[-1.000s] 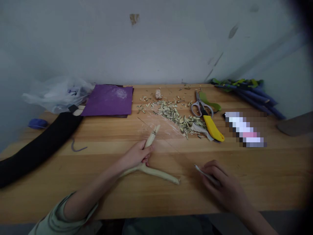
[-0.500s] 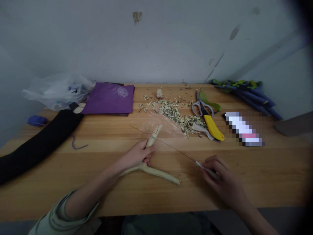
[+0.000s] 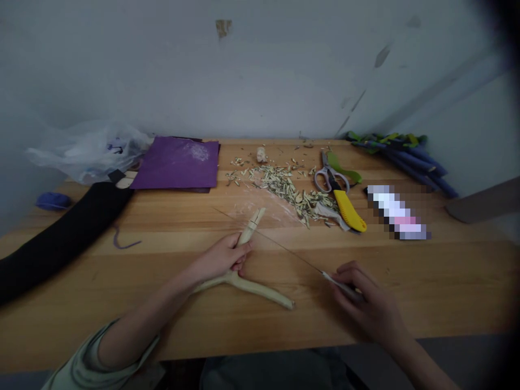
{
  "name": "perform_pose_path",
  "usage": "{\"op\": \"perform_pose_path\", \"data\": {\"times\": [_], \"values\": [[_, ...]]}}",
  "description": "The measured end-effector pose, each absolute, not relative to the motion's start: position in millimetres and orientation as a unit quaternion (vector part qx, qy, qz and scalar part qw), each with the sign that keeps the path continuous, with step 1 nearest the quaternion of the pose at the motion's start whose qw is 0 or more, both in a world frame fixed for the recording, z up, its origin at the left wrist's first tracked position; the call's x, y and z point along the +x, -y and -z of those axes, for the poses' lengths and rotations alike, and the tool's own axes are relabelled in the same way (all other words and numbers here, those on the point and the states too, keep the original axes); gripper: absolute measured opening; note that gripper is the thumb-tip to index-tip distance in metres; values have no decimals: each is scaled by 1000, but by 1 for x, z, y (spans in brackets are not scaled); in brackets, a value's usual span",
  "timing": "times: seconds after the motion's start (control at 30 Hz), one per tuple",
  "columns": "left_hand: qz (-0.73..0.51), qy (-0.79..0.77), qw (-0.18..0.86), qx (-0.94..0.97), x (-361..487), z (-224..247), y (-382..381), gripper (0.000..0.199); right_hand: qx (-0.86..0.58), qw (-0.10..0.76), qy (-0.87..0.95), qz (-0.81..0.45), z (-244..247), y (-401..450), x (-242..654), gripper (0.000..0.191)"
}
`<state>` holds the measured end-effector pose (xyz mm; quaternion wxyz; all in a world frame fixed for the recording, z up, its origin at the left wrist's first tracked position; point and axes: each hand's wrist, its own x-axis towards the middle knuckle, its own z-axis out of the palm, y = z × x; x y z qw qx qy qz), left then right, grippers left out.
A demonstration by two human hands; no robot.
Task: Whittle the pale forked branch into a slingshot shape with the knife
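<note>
Here, we see the left hand (image 3: 225, 254) closed around the upper stem of a forked branch (image 3: 264, 291) at the near middle of the wooden table (image 3: 325, 322), probably bracing it against a thin, saw-like blade (image 3: 288, 250) that crosses the stem just beyond the fingers, its pale handle (image 3: 351, 293) gripped in the right hand (image 3: 371, 303). We judge that the wood shavings (image 3: 284, 187) lie farther back to leave working room. The branch looks pale and smooth, apparently bare of bark, with a dark cut line and perhaps a short crack near its far tip.
</note>
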<state>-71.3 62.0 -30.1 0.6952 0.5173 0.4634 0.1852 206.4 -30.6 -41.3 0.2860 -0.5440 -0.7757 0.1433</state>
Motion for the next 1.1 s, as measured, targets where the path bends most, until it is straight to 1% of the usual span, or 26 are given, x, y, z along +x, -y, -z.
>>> {"op": "perform_pose_path", "data": {"times": [0.13,0.57,0.67,0.77,0.93,1.1], "values": [[-184,-463,690,524,-72,31,-62,28,-547,300,770,-132,42,28,208,4],[-165,-453,701,526,-73,32,-60,29,-526,289,789,-130,44,36,221,12],[-163,-454,699,528,-73,32,-60,29,-534,287,784,-134,45,38,226,11],[-155,-451,695,539,-73,30,-58,29,-535,287,780,-151,41,37,220,9],[-126,-432,699,556,-72,25,-54,29,-526,281,780,-191,33,23,186,5],[-159,-454,700,527,-74,26,-60,29,-536,276,767,-220,34,18,183,4]]}}
